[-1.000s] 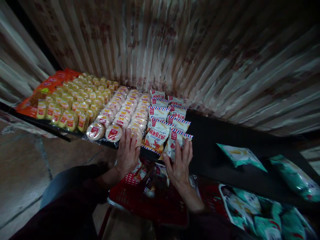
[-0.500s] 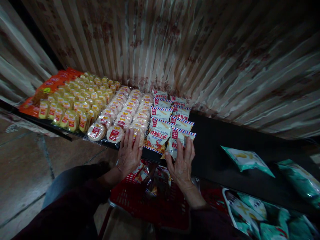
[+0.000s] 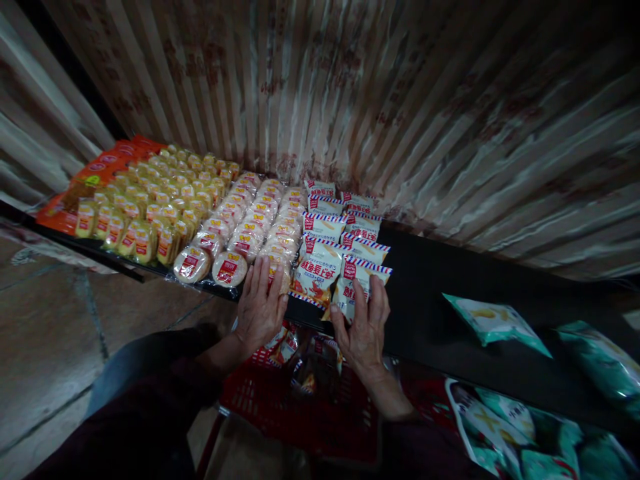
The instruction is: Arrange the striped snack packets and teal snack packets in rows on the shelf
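My left hand [image 3: 261,307] lies with its fingers stretched out over the front wrapped round cracker [image 3: 280,272] of the third row. Beside it, the front white snack bag [image 3: 361,277] of the right-hand column is under the fingers of my right hand [image 3: 364,319], which are spread and slightly bent. Between my hands stands another white snack bag [image 3: 315,273] with red print and a striped edge. More of these bags overlap in two columns running back. Rows of wrapped round crackers [image 3: 230,268] lie to the left. My palms hide part of the black shelf edge.
Yellow-wrapped snacks [image 3: 150,213] and orange packaging [image 3: 95,175] fill the left end of the black shelf [image 3: 420,287]. Green snack bags [image 3: 500,319] lie on the right. Below are a red basket [image 3: 300,427] and a bin of green bags [image 3: 540,433]. A pleated curtain [image 3: 320,87] hangs behind.
Both hands rest in nearly the same place on the packs. The view has shifted very slightly; nothing has visibly been picked up or let go.
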A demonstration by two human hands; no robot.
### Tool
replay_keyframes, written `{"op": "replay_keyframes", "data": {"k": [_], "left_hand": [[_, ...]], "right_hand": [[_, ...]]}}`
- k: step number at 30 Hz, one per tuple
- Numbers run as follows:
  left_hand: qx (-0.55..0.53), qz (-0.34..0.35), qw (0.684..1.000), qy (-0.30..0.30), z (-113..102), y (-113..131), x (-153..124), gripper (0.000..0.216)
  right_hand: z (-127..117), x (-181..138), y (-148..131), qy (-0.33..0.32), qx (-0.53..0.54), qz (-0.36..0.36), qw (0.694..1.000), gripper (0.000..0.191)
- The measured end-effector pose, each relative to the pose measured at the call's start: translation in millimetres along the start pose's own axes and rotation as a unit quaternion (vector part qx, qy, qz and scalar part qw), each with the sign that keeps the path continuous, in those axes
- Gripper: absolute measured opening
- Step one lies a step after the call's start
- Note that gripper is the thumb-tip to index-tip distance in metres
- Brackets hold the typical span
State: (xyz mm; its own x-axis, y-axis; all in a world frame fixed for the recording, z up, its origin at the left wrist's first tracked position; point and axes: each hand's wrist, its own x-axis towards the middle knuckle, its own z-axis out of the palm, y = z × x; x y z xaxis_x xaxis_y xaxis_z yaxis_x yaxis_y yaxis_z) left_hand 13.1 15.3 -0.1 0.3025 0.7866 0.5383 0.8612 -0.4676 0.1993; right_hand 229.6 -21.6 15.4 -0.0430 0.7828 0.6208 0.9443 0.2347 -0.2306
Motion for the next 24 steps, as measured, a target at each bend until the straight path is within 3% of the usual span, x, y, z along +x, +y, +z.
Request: {"op": "replay_keyframes", "data": {"k": [13, 24], "left_hand": [[0.004, 0.004, 1.0, -0.001, 1.1, -0.9, 9.5, 0.059], [-0.003, 0.007, 1.0, 0.02, 1.5, -0.9, 1.5, 0.061]], "right_hand": [[-1.6, -1.0, 1.3, -0.007, 0.002, 0.002, 1.0, 0.068], [-2.1, -1.3, 2.0, 0.003, 0.009, 0.009, 1.0, 0.07]]}}
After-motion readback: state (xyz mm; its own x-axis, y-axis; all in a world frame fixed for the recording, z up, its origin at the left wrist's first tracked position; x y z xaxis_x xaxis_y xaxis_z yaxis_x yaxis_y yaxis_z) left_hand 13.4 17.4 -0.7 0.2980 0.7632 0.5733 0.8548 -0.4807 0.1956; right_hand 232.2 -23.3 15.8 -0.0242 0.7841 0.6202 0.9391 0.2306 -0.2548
